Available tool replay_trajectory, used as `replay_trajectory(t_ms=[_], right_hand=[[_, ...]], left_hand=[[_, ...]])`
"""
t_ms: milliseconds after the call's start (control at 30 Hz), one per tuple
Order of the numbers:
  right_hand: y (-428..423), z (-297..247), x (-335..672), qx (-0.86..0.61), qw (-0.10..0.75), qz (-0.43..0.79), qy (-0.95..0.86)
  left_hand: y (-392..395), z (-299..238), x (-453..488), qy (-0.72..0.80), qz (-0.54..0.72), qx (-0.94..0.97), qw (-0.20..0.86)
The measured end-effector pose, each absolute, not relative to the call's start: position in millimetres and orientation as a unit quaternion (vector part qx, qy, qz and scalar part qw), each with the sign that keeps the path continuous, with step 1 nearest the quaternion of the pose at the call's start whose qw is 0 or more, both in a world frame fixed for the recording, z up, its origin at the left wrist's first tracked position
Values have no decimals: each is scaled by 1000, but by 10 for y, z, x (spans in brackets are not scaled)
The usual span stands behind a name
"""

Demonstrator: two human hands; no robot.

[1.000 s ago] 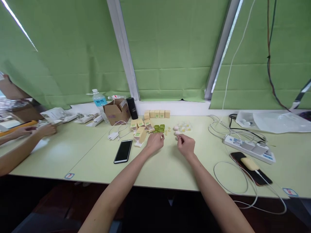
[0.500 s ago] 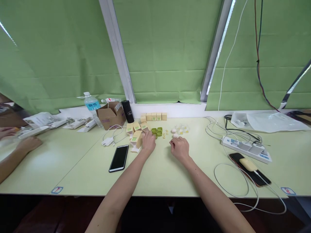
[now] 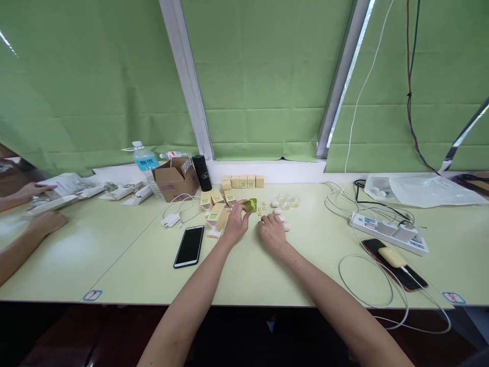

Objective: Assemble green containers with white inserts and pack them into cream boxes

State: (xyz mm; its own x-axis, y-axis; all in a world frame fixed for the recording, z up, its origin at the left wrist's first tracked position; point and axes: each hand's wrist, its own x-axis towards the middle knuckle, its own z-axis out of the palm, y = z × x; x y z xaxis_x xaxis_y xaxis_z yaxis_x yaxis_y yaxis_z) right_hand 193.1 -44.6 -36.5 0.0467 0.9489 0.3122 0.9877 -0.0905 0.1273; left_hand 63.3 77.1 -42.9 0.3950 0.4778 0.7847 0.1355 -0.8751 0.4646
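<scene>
- Head view: my left hand (image 3: 236,224) pinches the green tray (image 3: 250,205) between thumb and fingers. The tray is tilted up off the bench (image 3: 267,270), toward the far edge, just beyond my left fingertips and left of the right hand (image 3: 272,233).
- The left hand is plainly the nearer. The right lies palm down, fingers spread, gripping nothing.
- Pale capsules (image 3: 281,218) sit at its fingertips; I cannot tell if they touch.
- I cannot read the tray's long axis at this size.
- Yellow boxes (image 3: 216,208) lie just left of the left hand.
- Change from half a second ago: the tray lay flat, the left hand was at the boxes, and the right hand was loosely curled.
</scene>
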Motion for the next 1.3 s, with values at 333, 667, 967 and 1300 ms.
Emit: replay_trajectory(t_ms=[333, 667, 967, 1300], right_hand=[[-86, -373, 1956, -744, 33, -132, -655], [-209, -309, 1967, -736, 47, -115, -666], [-571, -331, 2194, -623, 551, 74, -551], [-579, -258, 2370, -462, 776, 307, -300]], left_hand=[[752, -401, 694, 274, 538, 751, 267], [761, -402, 693, 276, 538, 750, 268], [689, -321, 728, 257, 535, 738, 320], [654, -129, 874, 205, 492, 700, 476]])
